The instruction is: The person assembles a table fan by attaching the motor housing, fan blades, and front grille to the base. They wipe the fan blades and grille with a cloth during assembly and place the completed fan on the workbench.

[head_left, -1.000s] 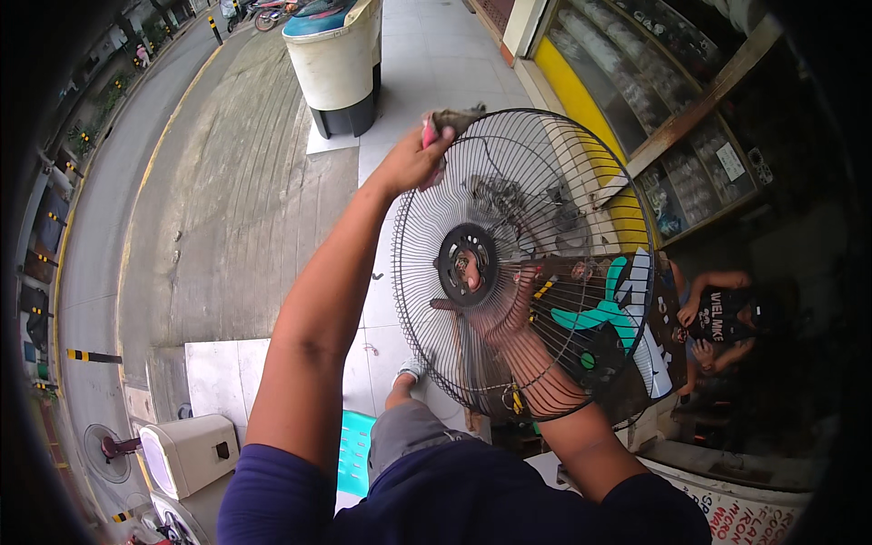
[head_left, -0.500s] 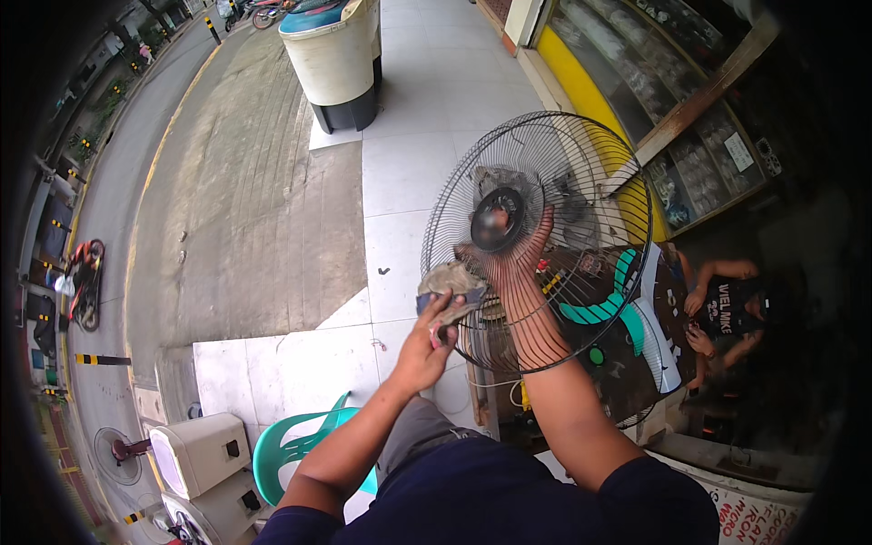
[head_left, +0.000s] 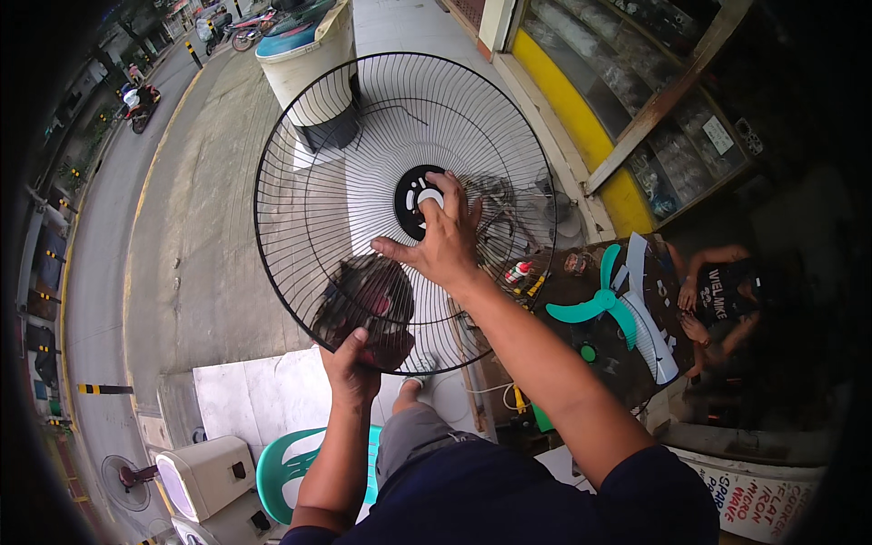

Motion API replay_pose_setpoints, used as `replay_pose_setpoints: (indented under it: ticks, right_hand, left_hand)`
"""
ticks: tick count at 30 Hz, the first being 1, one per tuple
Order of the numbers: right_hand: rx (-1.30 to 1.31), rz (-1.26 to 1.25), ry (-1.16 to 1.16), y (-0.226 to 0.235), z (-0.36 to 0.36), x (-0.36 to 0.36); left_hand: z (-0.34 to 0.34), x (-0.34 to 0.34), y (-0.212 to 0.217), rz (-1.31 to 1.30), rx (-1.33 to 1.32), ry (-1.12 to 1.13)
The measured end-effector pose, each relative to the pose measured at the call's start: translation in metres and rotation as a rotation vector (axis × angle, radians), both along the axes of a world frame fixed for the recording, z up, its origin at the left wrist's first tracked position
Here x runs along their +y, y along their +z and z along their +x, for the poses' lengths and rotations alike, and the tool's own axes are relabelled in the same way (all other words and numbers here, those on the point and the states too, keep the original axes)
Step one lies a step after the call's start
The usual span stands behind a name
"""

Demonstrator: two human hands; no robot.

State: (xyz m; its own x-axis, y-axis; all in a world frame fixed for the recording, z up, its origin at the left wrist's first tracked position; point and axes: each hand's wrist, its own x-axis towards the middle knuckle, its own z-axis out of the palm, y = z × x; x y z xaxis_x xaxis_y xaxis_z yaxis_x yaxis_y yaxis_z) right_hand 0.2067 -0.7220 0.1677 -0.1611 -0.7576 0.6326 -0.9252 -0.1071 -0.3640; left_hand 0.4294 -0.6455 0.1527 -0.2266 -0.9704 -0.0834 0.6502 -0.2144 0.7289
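- Head view, one person at bench, both bare hands in frame.
- Main item: round black wire fan guard point(head_left: 363, 173), held up in front of the torso, its open face of wires toward the camera; hub ring point(head_left: 401, 204) near its middle.
- Right hand point(head_left: 445, 241): on the near side of the wires, at the hub. Fingers spread and bent, thumb standing out to the left, tips at the ring opening. Cannot tell how firmly they bear on it.
- Left hand point(head_left: 352, 365): at the guard's lower-left rim, thumb up, pinching a cloth point(head_left: 363, 304); most fingers hidden.
- Cloth: dark grey with a reddish patch, bunched, seen through the wires at the lower left of the guard.
- Dark table point(head_left: 554, 368) to the right of the guard. On it: green three-bladed fan blade point(head_left: 595, 306), with a long pale strip point(head_left: 649, 341) just beside it; small green round piece point(head_left: 588, 352); white bottle with red point(head_left: 518, 272), seen through the wires.
- Across the table, a co-worker in a dark shirt point(head_left: 727, 300), hands near the table edge; what they hold is unclear.
- Beyond the guard: white bin with blue lid point(head_left: 289, 77). Lower left: green chair point(head_left: 270, 468) beside the left forearm, then a whitish appliance point(head_left: 213, 477) and a fan point(head_left: 127, 481).
- Far upper left: motorcycle point(head_left: 139, 107) on the road.
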Motion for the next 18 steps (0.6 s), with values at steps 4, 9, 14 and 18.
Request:
replay_pose_setpoints:
  ticks: [4,9,14,18]
  right_hand:
    - [-0.245,0.041,0.173,0.037,-0.066,0.034]
    - [-0.458,-0.011,-0.065,0.061,-0.16,0.132]
    - [-1.863,0.208,0.747,0.022,-0.123,0.178]
    - [-2.074,0.027,0.857,-0.01,-0.082,0.194]
  left_hand:
    - [0.052,-0.04,-0.024,0.273,-0.001,0.128]
    - [0.127,-0.081,-0.054,0.372,-0.204,0.142]
    - [0.104,-0.099,-0.063,0.22,-0.407,0.077]
    - [0.074,-0.142,-0.049,-0.277,-1.241,0.52]
